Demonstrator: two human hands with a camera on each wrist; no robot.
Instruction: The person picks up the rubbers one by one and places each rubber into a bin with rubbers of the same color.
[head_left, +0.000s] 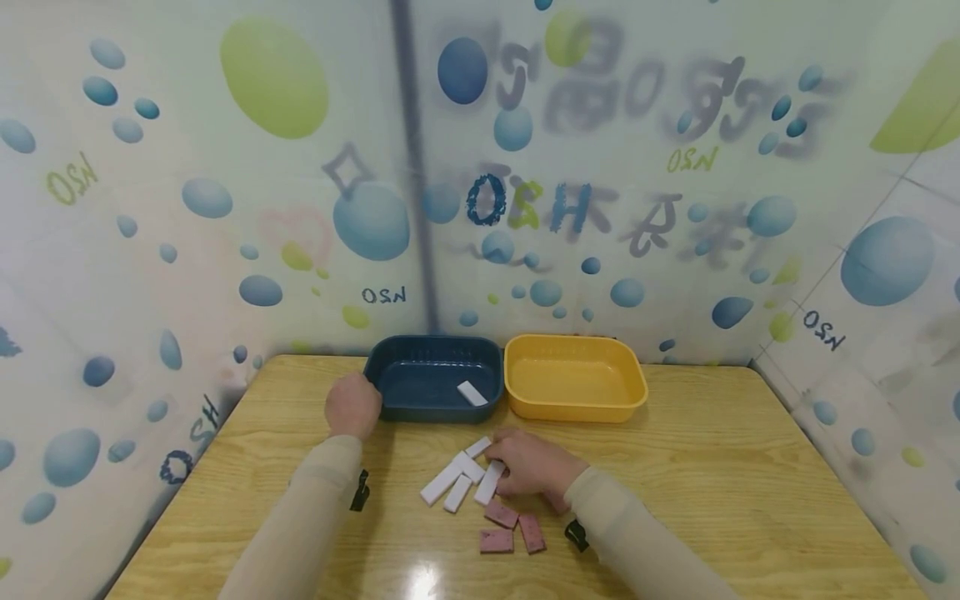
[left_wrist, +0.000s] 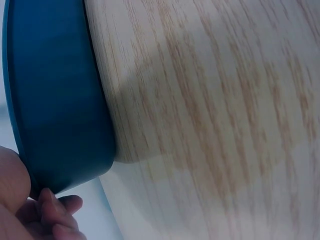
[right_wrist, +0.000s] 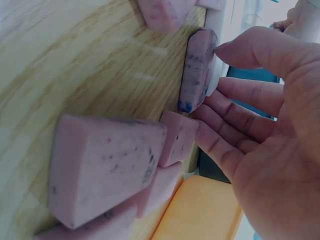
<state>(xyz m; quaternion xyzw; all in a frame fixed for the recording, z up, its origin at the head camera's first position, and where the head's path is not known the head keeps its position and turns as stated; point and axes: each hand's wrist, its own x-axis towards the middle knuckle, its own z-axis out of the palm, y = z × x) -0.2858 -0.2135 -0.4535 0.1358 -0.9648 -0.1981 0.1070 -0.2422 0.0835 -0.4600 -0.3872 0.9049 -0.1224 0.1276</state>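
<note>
My left hand (head_left: 354, 406) holds the left end of the dark blue tray (head_left: 435, 413), its thumb and curled fingers around the rim in the left wrist view. One white block (head_left: 472, 393) lies inside that tray. On the table, my right hand (head_left: 531, 462) is over a loose group of white blocks (head_left: 441, 482). In the right wrist view, its thumb and fingers are spread around a pink eraser-like block (right_wrist: 196, 70) with dark and blue smudges; firm contact is unclear. Several more pink blocks (head_left: 497, 542) lie nearest me, speckled with dark marks. The right hand covers part of the pile.
A yellow tray (head_left: 577, 412) stands right beside the blue one at the table's back edge. The wooden table (head_left: 720, 467) extends to both sides. Behind it hangs a curtain (head_left: 600, 158) printed with blue and green spots.
</note>
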